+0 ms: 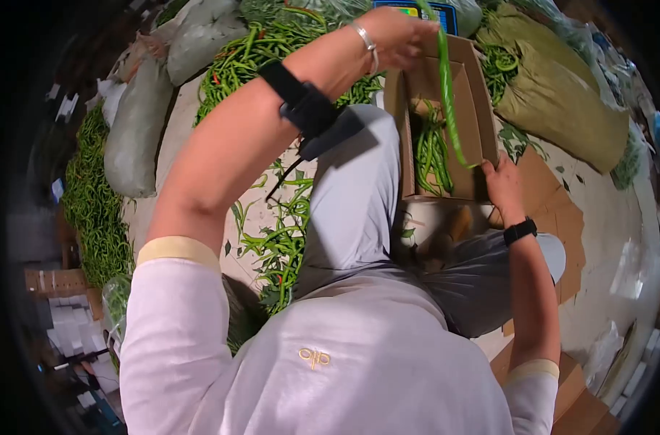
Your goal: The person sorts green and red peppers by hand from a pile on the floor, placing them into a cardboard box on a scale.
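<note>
My left hand is over the far left part of an open cardboard box, its fingers at the upper part of a long green chili pepper, slightly blurred. The pepper hangs lengthwise above the box, its thin tip near the right wall. At the box's near right corner, my right hand grips the edge, fingertips close to the pepper's tip. Inside the box, several green chili peppers lie in a bunch along the left side.
A scale with a lit display stands behind the box. A big heap of green peppers lies beyond my left arm, with loose peppers by my leg. Full sacks stand right; flattened cardboard lies beside the box.
</note>
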The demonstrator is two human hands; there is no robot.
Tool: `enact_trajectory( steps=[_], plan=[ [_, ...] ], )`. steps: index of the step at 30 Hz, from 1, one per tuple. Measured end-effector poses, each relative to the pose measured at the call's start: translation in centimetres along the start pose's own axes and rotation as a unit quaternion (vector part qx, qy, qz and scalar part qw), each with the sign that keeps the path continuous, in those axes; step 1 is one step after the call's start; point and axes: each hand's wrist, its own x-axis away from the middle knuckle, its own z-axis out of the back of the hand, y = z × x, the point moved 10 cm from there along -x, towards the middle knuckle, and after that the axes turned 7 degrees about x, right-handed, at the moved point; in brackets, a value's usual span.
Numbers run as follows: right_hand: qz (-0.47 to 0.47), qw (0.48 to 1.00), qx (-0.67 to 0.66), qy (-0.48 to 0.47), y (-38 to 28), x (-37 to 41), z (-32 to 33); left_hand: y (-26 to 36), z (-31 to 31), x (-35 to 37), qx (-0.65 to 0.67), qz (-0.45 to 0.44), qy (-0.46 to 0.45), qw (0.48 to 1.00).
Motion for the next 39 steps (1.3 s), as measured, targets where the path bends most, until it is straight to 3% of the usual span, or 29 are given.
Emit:
enact_trajectory(
  steps=[4,5,6,7,9,11,13,14,15,16,17,18,20,22,24,25,27,28,30,31,33,34,36,37,38,39],
  plan=[
    [-0.012,1.0,0.015,0.0,1.4,-1.6,-0.6,2.4,0.8,7.1,0.041,-0.048,-0.003,0.998],
    [-0.004,1.0,0.004,-0.003,0.7,-1.8,-0.2,1.3,3.8,6.6,0.058,-0.054,0.042,0.996],
    [-0.008,1.0,0.007,-0.007,1.1,-2.4,-0.5,0.0,7.8,5.4,0.124,-0.138,0.005,0.983],
    [-0.005,1.0,0.029,-0.011,1.2,-3.2,-0.8,-0.3,9.8,7.3,0.139,-0.139,0.023,0.98],
    [0.008,0.999,0.05,-0.019,1.0,-4.5,-1.8,-2.7,14.6,10.6,0.138,-0.126,0.102,0.977],
    [-0.012,0.996,0.083,-0.03,2.4,-6.5,-2.8,-7.6,19.2,14.2,0.156,-0.06,0.206,0.964],
    [0.0,0.986,0.148,-0.075,1.5,-6.8,-2.1,-14.3,23.5,18.7,0.136,0.027,0.309,0.941],
    [0.031,0.992,0.117,-0.036,3.6,-8.3,-2.5,-19.2,26.2,21.1,0.108,0.066,0.337,0.933],
    [0.002,0.993,0.109,-0.055,3.8,-9.0,-1.6,-23.2,27.0,23.8,0.113,0.093,0.361,0.921],
    [0.017,0.994,0.099,-0.038,1.6,-8.8,-0.1,-27.7,27.1,26.5,0.102,0.144,0.387,0.905],
    [-0.009,0.995,0.081,-0.058,5.9,-11.1,-1.7,-32.3,26.3,29.2,0.108,0.202,0.395,0.89],
    [-0.013,0.986,0.117,-0.122,5.9,-12.2,-2.1,-36.7,24.6,31.4,0.097,0.243,0.353,0.898],
    [0.029,0.993,0.001,-0.112,6.4,-13.0,-2.4,-44.4,20.2,34.8,-0.004,0.343,0.273,0.899],
    [0.113,0.984,0.102,-0.089,4.9,-12.2,-3.0,-49.7,15.6,36.6,-0.177,0.28,0.159,0.93],
    [0.074,0.989,0.086,-0.09,6.8,-11.9,-2.7,-54.4,10.9,37.6,-0.1,0.281,0.152,0.942],
    [0.043,0.992,0.068,-0.101,6.5,-11.2,-2.6,-54.2,10.4,36.8,-0.091,0.289,0.158,0.94],
    [0.015,0.991,0.053,-0.118,6.3,-10.6,-2.6,-52.0,9.4,34.0,-0.232,0.326,0.064,0.914],
    [-0.016,0.992,0.036,-0.124,6.9,-10.5,-2.4,-51.8,9.5,33.0,-0.225,0.332,0.064,0.914],
    [-0.047,0.989,0.021,-0.138,7.3,-10.3,-2.7,-49.5,13.1,30.9,-0.177,0.227,0.209,0.935],
    [-0.045,0.987,0.027,-0.151,7.0,-10.2,-2.8,-49.7,13.9,30.2,-0.173,0.232,0.208,0.934],
    [-0.047,0.987,0.066,-0.137,6.7,-9.9,-2.1,-48.4,17.0,28.7,-0.229,0.193,0.308,0.903],
    [-0.051,0.987,0.071,-0.134,6.4,-9.7,-1.9,-47.4,18.0,27.5,-0.28,0.159,0.301,0.898],
    [0.005,0.986,0.103,-0.131,5.0,-9.4,-1.8,-47.8,19.0,25.4,-0.329,0.172,0.244,0.896],
    [0.004,0.986,0.106,-0.131,5.1,-9.6,-1.9,-47.5,18.6,23.7,-0.382,0.127,0.194,0.895],
    [-0.028,0.987,0.09,-0.131,5.8,-9.6,-1.8,-47.3,17.6,22.1,-0.431,0.082,0.143,0.887],
    [-0.06,0.987,0.074,-0.13,6.3,-9.6,-1.8,-47.2,16.1,20.9,-0.511,0.096,0.076,0.851]
  ],
)
